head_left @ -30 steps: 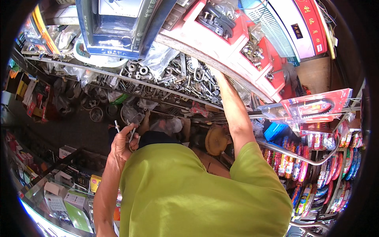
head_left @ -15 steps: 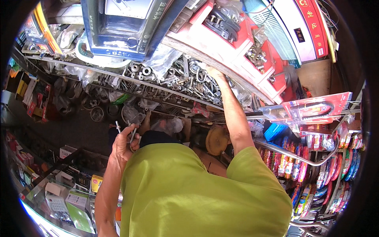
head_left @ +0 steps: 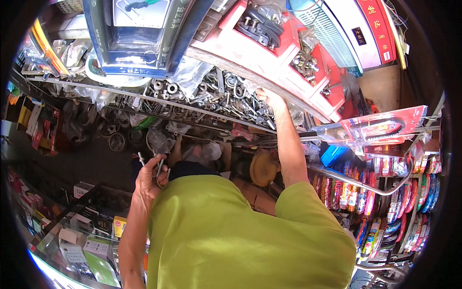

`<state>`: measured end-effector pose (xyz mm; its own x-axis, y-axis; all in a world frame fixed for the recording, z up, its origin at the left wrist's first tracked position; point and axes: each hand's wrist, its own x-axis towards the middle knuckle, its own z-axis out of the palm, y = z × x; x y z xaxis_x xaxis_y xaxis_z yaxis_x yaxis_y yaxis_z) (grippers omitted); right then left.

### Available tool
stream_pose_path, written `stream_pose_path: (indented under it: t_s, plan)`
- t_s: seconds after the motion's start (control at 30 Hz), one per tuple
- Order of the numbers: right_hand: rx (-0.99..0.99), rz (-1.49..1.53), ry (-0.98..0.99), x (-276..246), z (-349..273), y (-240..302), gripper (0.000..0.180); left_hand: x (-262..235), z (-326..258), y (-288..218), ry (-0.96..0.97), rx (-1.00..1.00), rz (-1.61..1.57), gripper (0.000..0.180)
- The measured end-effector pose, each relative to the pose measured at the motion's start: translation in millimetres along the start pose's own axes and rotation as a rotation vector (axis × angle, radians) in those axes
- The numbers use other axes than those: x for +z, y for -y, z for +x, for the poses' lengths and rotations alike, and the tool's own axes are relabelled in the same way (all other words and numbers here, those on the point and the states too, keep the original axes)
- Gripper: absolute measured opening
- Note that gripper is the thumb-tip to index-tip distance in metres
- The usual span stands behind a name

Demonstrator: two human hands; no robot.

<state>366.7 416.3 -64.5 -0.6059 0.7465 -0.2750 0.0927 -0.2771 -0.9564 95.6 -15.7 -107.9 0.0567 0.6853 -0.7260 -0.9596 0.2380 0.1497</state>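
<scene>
My left hand [head_left: 150, 179], low at the left beside my green shirt, has its fingers wrapped round thin bent metal rods that look like a U-bolt [head_left: 160, 167]. One straight end with a nut on it sticks out past the fingers. Over a long shelf tray, my right hand [head_left: 273, 100] reaches in with curled fingers. Its fingertips are down among loose metal hardware [head_left: 240, 98]: bolts, nuts, rings and clips. Whether anything is pinched there is too small to make out. A clear plastic bag [head_left: 190, 77] lies on the heap to its left.
A wooden ledge [head_left: 240, 67] with red bins [head_left: 293, 58] of parts overhangs the tray close to my right hand. A blue-framed package [head_left: 130, 67] stands at the back left. At right are a metal tube [head_left: 356, 182] and packaged coils; at lower left, small boxes [head_left: 72, 245].
My right hand has shifted right and slightly nearer over the hardware, and more of it shows from beside the ledge. The left hand keeps its hold. The view has swung slightly.
</scene>
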Motion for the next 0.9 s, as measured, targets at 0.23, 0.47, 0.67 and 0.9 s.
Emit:
stream_pose_path:
  t_s: [0.23, 0.47, 0.67, 0.9]
  plan:
    - [0.127, 0.134, -0.006, 11, 2, -22, 0.013, 2, -1, 7, -0.016, -0.016, -0.033, 0.023]
    - [0.122, 0.151, -0.12, 53, -23, -2, 0.01, 1, -1, 8, -0.039, -0.005, -0.057, 0.024]
    - [0.108, -0.159, -0.214, 62, -41, 1, 0.019, 1, -2, 5, 0.007, 0.023, -0.024, 0.025]
    - [0.007, -0.067, -0.179, 29, -51, -16, 0.019, 8, -4, 1, -0.016, 0.013, -0.021, 0.024]
